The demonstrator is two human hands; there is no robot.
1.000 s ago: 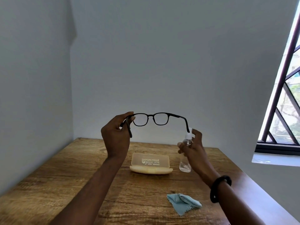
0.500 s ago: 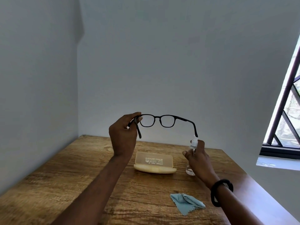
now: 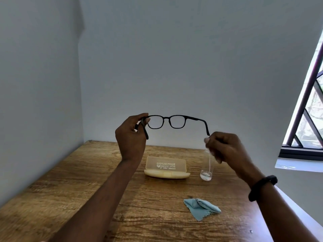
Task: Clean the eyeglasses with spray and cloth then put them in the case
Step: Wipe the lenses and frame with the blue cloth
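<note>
While my left grip (image 3: 131, 137) pinches the black-framed eyeglasses (image 3: 166, 121) at one hinge, holding them in the air above the far middle of the brown wooden bench (image 3: 70, 189) with both arms unfolded, my right grip (image 3: 225, 147) is curled round the top of the small clear plastic spray bottle (image 3: 207, 166). The bottle is upright toward the bench's right edge, with a shallow pool of clear liquid at its bottom. Whether its base touches the wood I cannot tell.

Just left of it lies the pale yellow translucent eyeglass case (image 3: 166, 167), open, its lid raised and showing white print. What its lower shell holds I cannot see.

The crumpled light blue cloth (image 3: 201, 208) lies nearer the front, toward the right edge.

I count one pair of eyeglasses, one case, one bottle and one cloth. A black band (image 3: 262, 187) circles my right wrist.
</note>
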